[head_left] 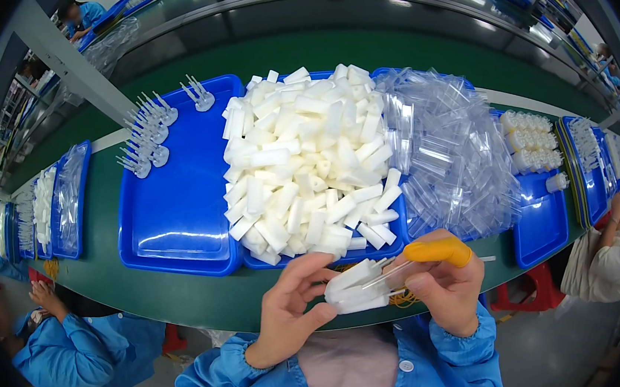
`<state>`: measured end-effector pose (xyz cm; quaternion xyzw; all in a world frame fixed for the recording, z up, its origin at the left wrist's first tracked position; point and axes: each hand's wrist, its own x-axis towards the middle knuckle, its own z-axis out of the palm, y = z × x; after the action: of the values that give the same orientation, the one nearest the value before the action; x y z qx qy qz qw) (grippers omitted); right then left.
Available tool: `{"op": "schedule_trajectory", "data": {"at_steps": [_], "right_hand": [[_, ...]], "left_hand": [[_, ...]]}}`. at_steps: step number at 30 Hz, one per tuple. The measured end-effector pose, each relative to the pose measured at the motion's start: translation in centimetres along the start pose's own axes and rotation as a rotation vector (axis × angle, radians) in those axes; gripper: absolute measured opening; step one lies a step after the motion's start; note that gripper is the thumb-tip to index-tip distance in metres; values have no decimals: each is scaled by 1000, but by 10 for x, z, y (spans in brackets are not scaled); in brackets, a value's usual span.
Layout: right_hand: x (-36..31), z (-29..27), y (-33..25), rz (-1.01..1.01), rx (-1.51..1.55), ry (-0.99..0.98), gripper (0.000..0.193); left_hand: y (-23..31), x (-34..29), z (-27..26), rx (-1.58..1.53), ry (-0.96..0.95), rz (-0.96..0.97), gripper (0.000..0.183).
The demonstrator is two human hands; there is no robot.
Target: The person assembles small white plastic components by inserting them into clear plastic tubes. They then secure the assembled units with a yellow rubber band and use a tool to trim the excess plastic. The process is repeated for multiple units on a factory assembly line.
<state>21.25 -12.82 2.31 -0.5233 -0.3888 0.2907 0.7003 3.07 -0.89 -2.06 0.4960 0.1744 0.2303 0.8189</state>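
Observation:
Close to my body, above the table's near edge, both of my hands are on a small assembly of white foam pieces [355, 287] and thin clear prongs [384, 278]. My left hand [289, 307] is closed on the white foam end with thumb and fingers. A yellow finger cover is on my right hand [445, 281], which pinches the prongs from the other side. My right fingers partly hide how the parts join. Just beyond lies a large heap of white foam blocks [305, 163], and beside it a heap of clear plastic tubes [452, 155].
To the left, a blue tray [175, 203] carries several pronged clear pieces [150, 133] along its far left side. On the right, another blue tray [542, 223] holds white-and-clear parts [530, 140]. A metal post [75, 70] rises at the left. Co-workers sit on both sides.

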Motion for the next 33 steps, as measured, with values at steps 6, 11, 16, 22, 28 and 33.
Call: {"op": "schedule_trajectory", "data": {"at_steps": [6, 11, 16, 22, 28, 33], "right_hand": [[-3, -2, 2, -51, -174, 9, 26], [-6, 1, -2, -74, -279, -4, 23], [-5, 3, -2, -170, -370, -60, 22], [-7, 5, -2, -230, -368, -105, 22], [-4, 4, -5, -141, -397, -80, 25], [-2, 5, -4, -169, -378, -108, 23]], "left_hand": [[-1, -2, 3, -144, -85, -162, 50], [3, 3, 7, -89, -108, -66, 53], [4, 4, 8, -63, -99, -123, 50], [3, 2, 3, -71, -91, -130, 46], [-1, 0, -1, 91, -33, -28, 43], [-1, -1, -1, 123, -9, -30, 44]]}}
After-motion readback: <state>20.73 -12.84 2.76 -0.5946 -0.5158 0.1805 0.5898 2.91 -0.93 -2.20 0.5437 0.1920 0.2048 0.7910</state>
